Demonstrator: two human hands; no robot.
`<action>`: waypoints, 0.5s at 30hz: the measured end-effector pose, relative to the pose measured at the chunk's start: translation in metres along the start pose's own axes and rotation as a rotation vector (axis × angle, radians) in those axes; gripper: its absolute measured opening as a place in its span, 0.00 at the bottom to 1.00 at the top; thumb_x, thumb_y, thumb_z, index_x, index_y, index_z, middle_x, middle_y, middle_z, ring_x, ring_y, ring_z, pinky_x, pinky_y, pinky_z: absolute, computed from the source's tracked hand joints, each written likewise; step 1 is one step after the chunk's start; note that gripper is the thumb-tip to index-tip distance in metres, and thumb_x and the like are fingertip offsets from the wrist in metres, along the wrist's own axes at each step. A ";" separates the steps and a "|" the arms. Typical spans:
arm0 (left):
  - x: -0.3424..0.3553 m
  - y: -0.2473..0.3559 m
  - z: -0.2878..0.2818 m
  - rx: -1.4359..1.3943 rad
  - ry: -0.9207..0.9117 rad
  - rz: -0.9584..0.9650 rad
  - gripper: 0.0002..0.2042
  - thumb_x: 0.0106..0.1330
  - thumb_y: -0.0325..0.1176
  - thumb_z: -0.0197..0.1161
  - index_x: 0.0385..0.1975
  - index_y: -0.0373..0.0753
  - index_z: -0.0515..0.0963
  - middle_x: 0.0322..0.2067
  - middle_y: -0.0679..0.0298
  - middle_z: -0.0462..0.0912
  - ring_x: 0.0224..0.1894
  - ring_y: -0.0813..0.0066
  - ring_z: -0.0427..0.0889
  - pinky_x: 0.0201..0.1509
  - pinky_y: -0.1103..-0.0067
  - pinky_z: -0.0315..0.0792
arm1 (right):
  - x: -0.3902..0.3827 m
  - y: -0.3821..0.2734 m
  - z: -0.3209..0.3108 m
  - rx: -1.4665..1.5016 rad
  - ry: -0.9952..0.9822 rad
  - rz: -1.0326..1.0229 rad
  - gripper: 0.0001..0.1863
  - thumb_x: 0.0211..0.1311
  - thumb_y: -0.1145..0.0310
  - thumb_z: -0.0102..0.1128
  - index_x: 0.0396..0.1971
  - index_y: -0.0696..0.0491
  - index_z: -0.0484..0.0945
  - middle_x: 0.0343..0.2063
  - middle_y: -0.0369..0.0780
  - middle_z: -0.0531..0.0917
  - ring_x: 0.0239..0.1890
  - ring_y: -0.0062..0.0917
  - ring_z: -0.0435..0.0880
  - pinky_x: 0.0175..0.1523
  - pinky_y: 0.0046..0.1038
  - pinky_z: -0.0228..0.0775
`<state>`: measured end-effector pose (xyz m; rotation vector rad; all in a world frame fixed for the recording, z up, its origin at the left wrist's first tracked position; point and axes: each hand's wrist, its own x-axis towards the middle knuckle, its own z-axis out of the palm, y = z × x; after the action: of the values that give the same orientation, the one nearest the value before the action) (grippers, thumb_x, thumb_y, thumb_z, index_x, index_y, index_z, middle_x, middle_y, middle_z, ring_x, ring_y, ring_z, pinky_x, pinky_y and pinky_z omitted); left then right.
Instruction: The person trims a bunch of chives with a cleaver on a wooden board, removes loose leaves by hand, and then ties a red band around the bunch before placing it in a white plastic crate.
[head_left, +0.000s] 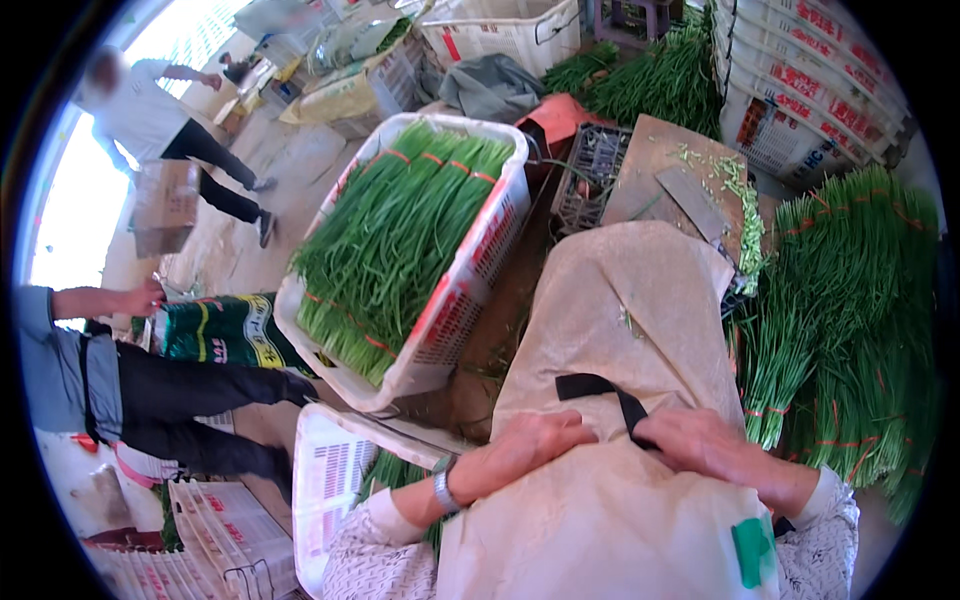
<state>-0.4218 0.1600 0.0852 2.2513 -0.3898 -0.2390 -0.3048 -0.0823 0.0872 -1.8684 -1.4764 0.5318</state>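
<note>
Over my lap lies a beige apron [625,290]. A black strap [605,387] curves across it. My right hand [690,440] is closed, with the end of the strap running into its fingers. Level with it, my left hand [535,445] rests curled against the apron at waist height. Whatever its fingers hold is hidden. A silver watch [443,485] circles the left wrist. Beyond my knees, a broad knife blade [693,203] lies on a wooden board [640,170] strewn with green trimmings [745,215].
A white crate [400,385] full of banded green stalks [405,230] stands ahead to the left. More bundles [850,310] are piled at my right, below stacked crates [810,90]. One person [150,110] is near a carton [165,205]; another [70,360] grips a green bag [230,330].
</note>
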 end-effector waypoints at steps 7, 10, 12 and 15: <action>0.003 0.021 -0.027 -0.026 -0.202 -0.059 0.20 0.58 0.36 0.57 0.51 0.41 0.77 0.27 0.61 0.73 0.33 0.61 0.80 0.34 0.72 0.73 | 0.019 0.006 -0.021 -0.107 0.056 -0.483 0.16 0.44 0.69 0.58 0.38 0.52 0.80 0.35 0.34 0.80 0.35 0.27 0.78 0.30 0.27 0.72; 0.016 0.003 -0.026 -0.164 -0.223 -0.052 0.16 0.63 0.34 0.55 0.50 0.40 0.77 0.33 0.57 0.78 0.39 0.58 0.81 0.42 0.70 0.73 | 0.017 0.010 -0.028 -0.076 -0.237 -0.163 0.16 0.51 0.66 0.58 0.42 0.49 0.79 0.35 0.37 0.77 0.37 0.30 0.79 0.31 0.31 0.72; 0.007 -0.004 -0.021 -0.312 -0.114 -0.020 0.15 0.65 0.35 0.54 0.49 0.36 0.77 0.36 0.55 0.80 0.42 0.58 0.80 0.46 0.69 0.72 | 0.018 0.019 -0.033 0.099 -0.370 0.014 0.16 0.60 0.64 0.54 0.48 0.48 0.75 0.36 0.41 0.75 0.39 0.37 0.79 0.34 0.36 0.73; 0.024 -0.022 -0.029 -0.479 -0.234 -0.077 0.18 0.69 0.37 0.52 0.50 0.31 0.74 0.44 0.53 0.81 0.48 0.60 0.78 0.51 0.71 0.70 | 0.039 0.030 -0.032 0.270 -0.455 -0.080 0.13 0.62 0.64 0.52 0.45 0.51 0.76 0.36 0.43 0.75 0.40 0.38 0.79 0.36 0.38 0.72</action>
<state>-0.3868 0.1856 0.0857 1.7720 -0.3273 -0.5763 -0.2516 -0.0571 0.0907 -1.5321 -1.6564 1.1146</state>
